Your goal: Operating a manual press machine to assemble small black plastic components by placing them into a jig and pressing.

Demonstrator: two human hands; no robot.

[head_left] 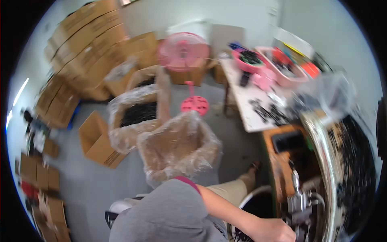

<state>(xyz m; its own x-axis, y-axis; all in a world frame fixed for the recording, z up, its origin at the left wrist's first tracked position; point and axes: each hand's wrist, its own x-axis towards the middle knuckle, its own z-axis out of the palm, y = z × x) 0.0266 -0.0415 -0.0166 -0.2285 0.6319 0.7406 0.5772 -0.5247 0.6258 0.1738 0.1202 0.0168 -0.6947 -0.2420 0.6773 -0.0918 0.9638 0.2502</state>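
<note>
My left hand [274, 230] is at the lower right, with its bare forearm reaching across from a grey sleeve. Its fingers look curled; their tips and whatever they hold are hidden. Right beside it stands a small metal machine [297, 203] on a wooden workbench [278, 161]. Below the forearm is a white bucket [253, 195] with a dark inside and thin black pieces near its lower part. Along the bench's right side, a large heap of black pieces [356, 173] lies behind a shiny, film-covered rim [322, 149]. My right hand is out of the picture.
A dark rectangular object [288, 141] lies on the bench. Beyond it, a white table [250, 117] holds pink baskets and black parts. Plastic-lined cartons [177, 145], an open box [102, 141] and a pink fan [184, 50] stand on the floor; stacked cartons [86, 44] line the left wall.
</note>
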